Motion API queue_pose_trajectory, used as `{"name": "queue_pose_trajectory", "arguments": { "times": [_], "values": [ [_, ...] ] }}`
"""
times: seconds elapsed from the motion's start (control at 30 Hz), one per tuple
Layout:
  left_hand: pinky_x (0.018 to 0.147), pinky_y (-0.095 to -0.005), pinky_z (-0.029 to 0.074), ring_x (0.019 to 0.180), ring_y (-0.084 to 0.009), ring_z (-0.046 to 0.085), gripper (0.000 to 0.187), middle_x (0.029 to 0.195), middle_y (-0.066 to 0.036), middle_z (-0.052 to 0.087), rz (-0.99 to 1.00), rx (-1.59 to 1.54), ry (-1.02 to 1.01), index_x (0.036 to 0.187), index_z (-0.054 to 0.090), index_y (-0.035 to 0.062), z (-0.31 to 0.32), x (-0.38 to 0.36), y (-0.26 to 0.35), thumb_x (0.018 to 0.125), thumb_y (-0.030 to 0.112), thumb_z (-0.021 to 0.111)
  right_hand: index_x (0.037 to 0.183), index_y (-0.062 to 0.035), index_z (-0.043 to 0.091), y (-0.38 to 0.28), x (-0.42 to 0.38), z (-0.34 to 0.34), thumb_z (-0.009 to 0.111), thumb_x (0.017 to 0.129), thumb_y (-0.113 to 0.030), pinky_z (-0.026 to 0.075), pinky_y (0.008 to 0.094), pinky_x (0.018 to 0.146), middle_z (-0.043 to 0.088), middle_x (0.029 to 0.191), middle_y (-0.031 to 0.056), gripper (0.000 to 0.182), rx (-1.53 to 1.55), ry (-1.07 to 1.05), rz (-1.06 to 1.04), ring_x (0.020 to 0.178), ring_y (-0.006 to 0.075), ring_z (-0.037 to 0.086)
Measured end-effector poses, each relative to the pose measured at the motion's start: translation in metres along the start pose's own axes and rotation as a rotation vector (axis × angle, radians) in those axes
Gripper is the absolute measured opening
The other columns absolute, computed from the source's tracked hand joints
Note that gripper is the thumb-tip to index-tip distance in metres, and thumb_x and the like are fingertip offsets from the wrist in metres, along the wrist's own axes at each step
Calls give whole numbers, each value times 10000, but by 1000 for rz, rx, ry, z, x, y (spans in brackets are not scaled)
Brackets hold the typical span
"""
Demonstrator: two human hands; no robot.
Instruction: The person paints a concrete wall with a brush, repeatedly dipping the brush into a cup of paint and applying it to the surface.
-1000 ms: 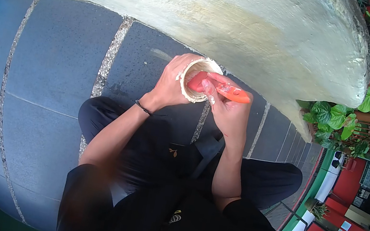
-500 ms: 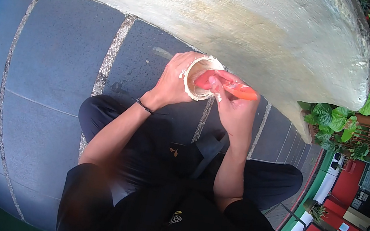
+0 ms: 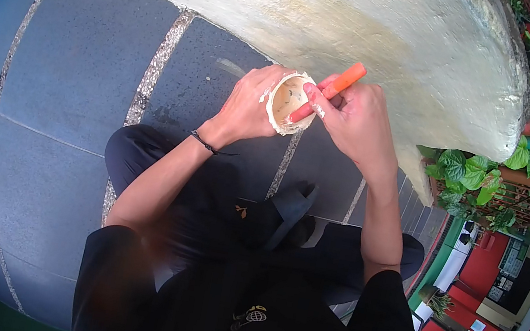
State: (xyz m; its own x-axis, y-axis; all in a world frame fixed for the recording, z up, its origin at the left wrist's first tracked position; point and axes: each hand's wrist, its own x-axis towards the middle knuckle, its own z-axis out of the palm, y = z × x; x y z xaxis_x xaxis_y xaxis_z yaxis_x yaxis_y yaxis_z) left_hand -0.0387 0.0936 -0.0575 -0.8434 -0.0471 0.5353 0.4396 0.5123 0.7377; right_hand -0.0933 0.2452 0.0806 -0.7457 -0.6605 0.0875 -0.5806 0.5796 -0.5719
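My left hand [image 3: 245, 105] is wrapped round a small round tub [image 3: 280, 129], its mouth tipped toward me. Cream paint coats the tub's inside and crusts its rim. With its thumb and fingers, my right hand [image 3: 363, 126] grips a paintbrush [image 3: 347, 78] with an orange-red handle. The handle's upper end points away toward the wall, while its lower part reaches into the tub; I cannot see the bristles. Pale paint smears both hands, on the left fingers and the right thumb.
A curved, pale painted wall [image 3: 345, 21] rises just beyond my hands. Dark grey tiles [image 3: 78, 64] with pebbled strips lie below it. My crossed legs [image 3: 140, 158] are under my forearms. Leafy plants [image 3: 467, 171] and railings stand at the right, with a red building [image 3: 484, 262] further off.
The brush has swung from lying nearly level across the tub to a steep slant, its handle end now up. My right hand has shifted right and turned; the tub stays in my left hand.
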Motion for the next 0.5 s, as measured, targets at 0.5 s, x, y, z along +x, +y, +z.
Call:
{"name": "queue_pose_trajectory", "arguments": {
  "times": [0.5],
  "values": [
    [894,-321,502,991,-232,656,605,1067,-126,664,-200,-241,45,1180,571,0,2,-2,2,626,52,809,571,-205,406,111,-84,43,581,914,-598,237,195,361,263,441,-91,551,1862,842,661,364,33,309]
  ]
}}
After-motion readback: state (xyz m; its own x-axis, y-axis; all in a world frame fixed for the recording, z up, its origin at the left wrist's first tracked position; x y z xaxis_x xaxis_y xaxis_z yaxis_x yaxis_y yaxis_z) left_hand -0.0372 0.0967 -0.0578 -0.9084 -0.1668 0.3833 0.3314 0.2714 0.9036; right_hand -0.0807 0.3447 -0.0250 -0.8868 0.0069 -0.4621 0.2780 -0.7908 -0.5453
